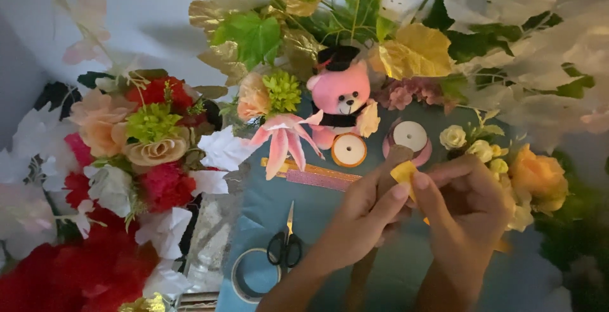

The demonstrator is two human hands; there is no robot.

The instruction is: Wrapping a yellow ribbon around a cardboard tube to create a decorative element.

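Note:
My left hand and my right hand meet over a teal cloth. Together they pinch a small yellow ribbon piece wrapped at the top of a brown stick; the stick runs down under my left palm. A pink teddy bear with a black cap sits just beyond. In front of the bear lie an orange ribbon spool and a pink ribbon spool. Black-handled scissors lie to the left of my left forearm.
A clear tape roll lies by the scissors. Glittery pink and gold strips lie on the cloth. A red, peach and green flower arrangement fills the left. Gold, green and white leaves hang above, and yellow roses crowd the right.

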